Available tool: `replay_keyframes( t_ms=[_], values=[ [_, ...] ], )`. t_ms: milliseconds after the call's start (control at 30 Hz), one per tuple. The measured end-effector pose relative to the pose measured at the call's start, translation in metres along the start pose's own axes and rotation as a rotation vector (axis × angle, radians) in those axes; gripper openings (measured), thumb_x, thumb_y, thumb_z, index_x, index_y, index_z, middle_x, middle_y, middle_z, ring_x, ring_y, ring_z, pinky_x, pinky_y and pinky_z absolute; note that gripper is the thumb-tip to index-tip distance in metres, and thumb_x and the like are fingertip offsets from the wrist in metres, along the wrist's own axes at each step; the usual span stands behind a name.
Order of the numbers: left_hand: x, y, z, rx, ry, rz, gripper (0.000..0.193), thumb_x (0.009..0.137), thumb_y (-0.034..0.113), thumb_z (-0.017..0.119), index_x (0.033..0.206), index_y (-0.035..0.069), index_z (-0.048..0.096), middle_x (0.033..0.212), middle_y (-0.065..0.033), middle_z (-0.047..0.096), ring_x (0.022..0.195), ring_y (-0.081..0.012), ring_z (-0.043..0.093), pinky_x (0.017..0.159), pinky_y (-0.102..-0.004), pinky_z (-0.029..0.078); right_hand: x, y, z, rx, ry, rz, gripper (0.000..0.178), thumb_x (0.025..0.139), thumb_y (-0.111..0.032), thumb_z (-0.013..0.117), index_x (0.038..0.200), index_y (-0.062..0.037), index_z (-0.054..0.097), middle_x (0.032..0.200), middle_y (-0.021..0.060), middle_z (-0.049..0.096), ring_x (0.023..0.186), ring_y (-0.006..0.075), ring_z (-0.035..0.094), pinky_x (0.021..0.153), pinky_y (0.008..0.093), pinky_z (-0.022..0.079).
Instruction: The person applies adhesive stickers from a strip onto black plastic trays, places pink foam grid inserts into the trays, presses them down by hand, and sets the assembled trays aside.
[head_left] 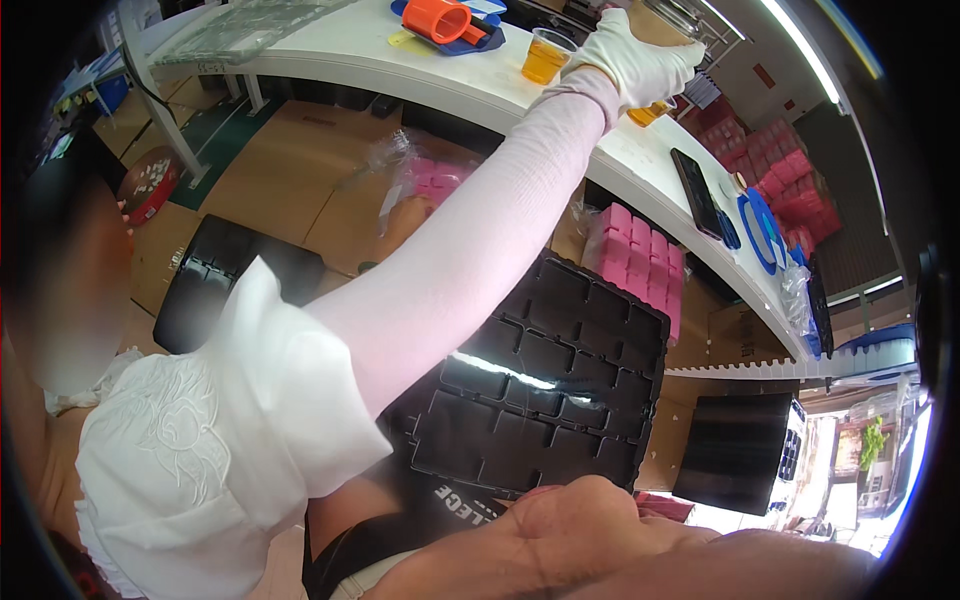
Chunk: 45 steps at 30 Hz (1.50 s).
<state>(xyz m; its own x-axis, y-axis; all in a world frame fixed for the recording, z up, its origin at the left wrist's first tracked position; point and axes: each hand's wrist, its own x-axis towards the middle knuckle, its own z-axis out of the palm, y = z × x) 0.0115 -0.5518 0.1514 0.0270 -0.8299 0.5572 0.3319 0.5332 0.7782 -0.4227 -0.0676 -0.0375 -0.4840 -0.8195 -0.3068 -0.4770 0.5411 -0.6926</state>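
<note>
A person in a white embroidered top [190, 430] fills the left side and reaches across in front of me. Their arm, in a pale pink-white sleeve [470, 230], ends in a white-gloved hand [625, 65] over the table. That hand is at a round, metal-rimmed thing [678, 15], cut off by the top edge. Beside the glove stands a clear cup of amber liquid [545, 60]; a second amber cup [650, 112] shows partly behind the wrist. A bare limb [590, 530] crosses the lower edge; whether it is my right arm or a leg is unclear. My left hand is out of sight.
Below the white table [480, 90] lies a black moulded tray [560, 360], beside bagged pink blocks [635, 265]. On the table are an orange ring-shaped part [436, 18], a phone [697, 192] and blue rings [762, 232]. A red bowl [150, 185] and black case [225, 280] sit left.
</note>
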Motion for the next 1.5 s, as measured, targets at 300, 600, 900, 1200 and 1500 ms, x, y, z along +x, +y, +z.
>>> replay_keyframes(
  t_ms=[300,600,900,1200,1500],
  values=[
    [0.036,-0.041,0.046,0.062,-0.041,-0.116,0.046,0.085,0.04,0.069,0.114,0.006,0.057,0.109,-0.0055,0.065,0.099,-0.0153,0.062,0.091,-0.0336,0.047,0.028,0.075,-0.027,0.003,0.066,-0.096,0.022,0.091,-0.01,0.061,0.102,0.0062,0.07,0.088,0.0129,0.072,0.084,0.0179,0.067,0.08,0.0298,0.051],
    [-0.085,-0.173,-0.116,0.431,-0.301,-0.092,0.022,0.085,0.023,0.062,0.099,0.006,0.066,0.106,-0.0152,0.066,0.102,-0.0301,0.062,0.092,-0.0414,0.048,0.04,-0.054,0.009,-0.197,0.136,-0.366,0.02,0.09,-0.013,0.063,0.1,0.0026,0.071,0.091,0.0165,0.072,0.085,0.0234,0.07,0.077,0.0342,0.053],
    [-0.246,-0.197,-0.22,1.726,-0.443,0.079,0.013,0.078,0.012,0.06,0.079,0.012,0.073,0.09,-0.0102,0.068,0.095,-0.0299,0.064,0.084,-0.0434,0.05,0.055,-0.082,0.038,-0.213,-0.03,-0.499,0.017,0.089,-0.011,0.066,0.098,0.0014,0.073,0.089,0.0152,0.072,0.084,0.0237,0.07,0.079,0.0329,0.052],
    [-0.319,-0.275,-0.246,1.63,-0.52,-0.261,0.014,0.079,0.013,0.057,0.083,0.008,0.07,0.092,-0.0102,0.068,0.093,-0.0291,0.066,0.082,-0.0437,0.051,0.035,-0.087,0.058,-0.27,-0.027,-0.303,0.016,0.089,-0.009,0.065,0.098,0.0026,0.072,0.088,0.0142,0.072,0.08,0.0207,0.069,0.075,0.0315,0.053],
    [-0.16,-0.21,-0.212,1.227,-0.086,-0.112,0.031,0.095,0.02,0.046,0.121,0.002,0.051,0.095,-0.0242,0.067,0.086,-0.0431,0.064,0.073,-0.0549,0.05,0.022,-0.092,0.066,-0.214,0.046,-0.3,0.019,0.089,-0.006,0.063,0.104,0.0024,0.07,0.087,0.0135,0.072,0.077,0.017,0.068,0.071,0.0295,0.052]
  ],
)
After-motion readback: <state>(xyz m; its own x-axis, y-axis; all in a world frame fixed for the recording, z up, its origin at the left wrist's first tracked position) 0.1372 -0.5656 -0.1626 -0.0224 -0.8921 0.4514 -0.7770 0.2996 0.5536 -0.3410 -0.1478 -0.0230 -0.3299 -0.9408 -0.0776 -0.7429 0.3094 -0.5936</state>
